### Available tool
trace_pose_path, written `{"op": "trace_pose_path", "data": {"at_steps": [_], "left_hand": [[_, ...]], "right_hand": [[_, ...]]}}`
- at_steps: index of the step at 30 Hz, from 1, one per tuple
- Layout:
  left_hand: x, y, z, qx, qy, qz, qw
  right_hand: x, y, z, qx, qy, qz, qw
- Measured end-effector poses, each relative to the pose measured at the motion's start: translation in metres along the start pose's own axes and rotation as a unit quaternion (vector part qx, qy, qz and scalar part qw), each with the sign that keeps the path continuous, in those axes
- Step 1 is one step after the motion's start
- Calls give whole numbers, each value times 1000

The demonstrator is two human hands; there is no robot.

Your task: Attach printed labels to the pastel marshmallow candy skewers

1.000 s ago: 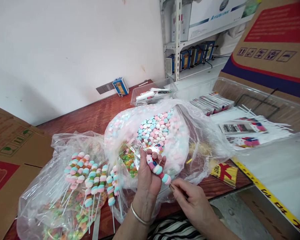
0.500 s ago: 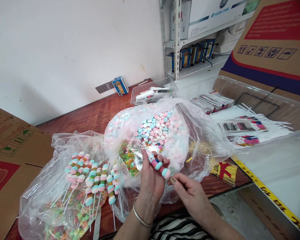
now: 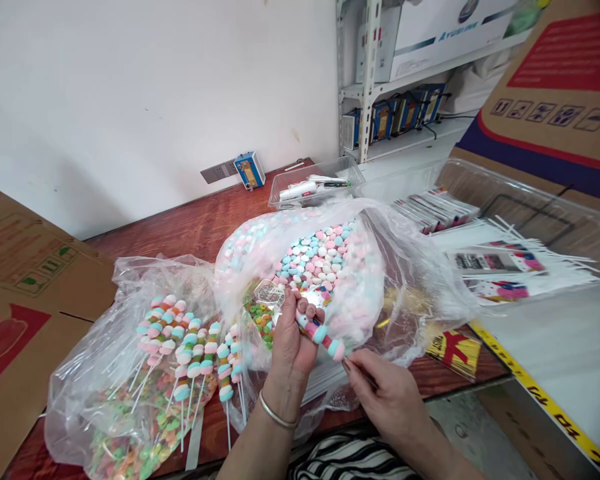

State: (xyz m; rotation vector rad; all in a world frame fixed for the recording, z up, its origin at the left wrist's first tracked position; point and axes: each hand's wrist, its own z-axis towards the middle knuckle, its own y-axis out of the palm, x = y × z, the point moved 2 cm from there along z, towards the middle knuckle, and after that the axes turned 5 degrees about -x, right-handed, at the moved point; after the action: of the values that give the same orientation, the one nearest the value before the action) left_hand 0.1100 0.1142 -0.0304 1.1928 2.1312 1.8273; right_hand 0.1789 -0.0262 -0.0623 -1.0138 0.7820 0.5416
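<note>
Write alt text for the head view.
Left hand grips a candy skewer while right hand pinches its stick end, above a wooden table. Behind lies an open bag of loose candies; at left, finished skewers lie on plastic.

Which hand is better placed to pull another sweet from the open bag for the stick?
Left, probably. The left hand already sits at the mouth of the bag of sweets, cradling the candy stick; the right hand pinches the stick's bare end.
</note>
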Motion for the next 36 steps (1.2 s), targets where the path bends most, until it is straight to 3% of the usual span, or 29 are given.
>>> {"op": "trace_pose_path", "data": {"at_steps": [3, 6, 9, 12, 16, 22, 29, 36], "left_hand": [[0, 4, -1, 42, 7, 21, 999], [-2, 6, -4, 56, 10, 49, 997], [-10, 7, -10, 54, 16, 74, 996], [-21, 6, -16, 49, 4, 83, 995], [-24, 3, -18, 38, -15, 69, 997], [-17, 0, -13, 43, 11, 62, 997], [-33, 1, -22, -7, -22, 88, 996], [-4, 0, -6, 18, 15, 66, 998]], "right_hand": [[-8, -2, -3, 65, -148, -202, 966], [-9, 1, -5, 65, -198, -272, 939], [-8, 3, -4, 63, -151, -210, 964], [-5, 5, -1, 29, -26, -51, 998], [-3, 2, 2, -20, 95, 71, 993], [-2, 0, -5, -85, 99, 61, 990], [-4, 7, 4, -48, 94, 60, 993], [0, 1, 0, -73, 76, 39, 994]]}}
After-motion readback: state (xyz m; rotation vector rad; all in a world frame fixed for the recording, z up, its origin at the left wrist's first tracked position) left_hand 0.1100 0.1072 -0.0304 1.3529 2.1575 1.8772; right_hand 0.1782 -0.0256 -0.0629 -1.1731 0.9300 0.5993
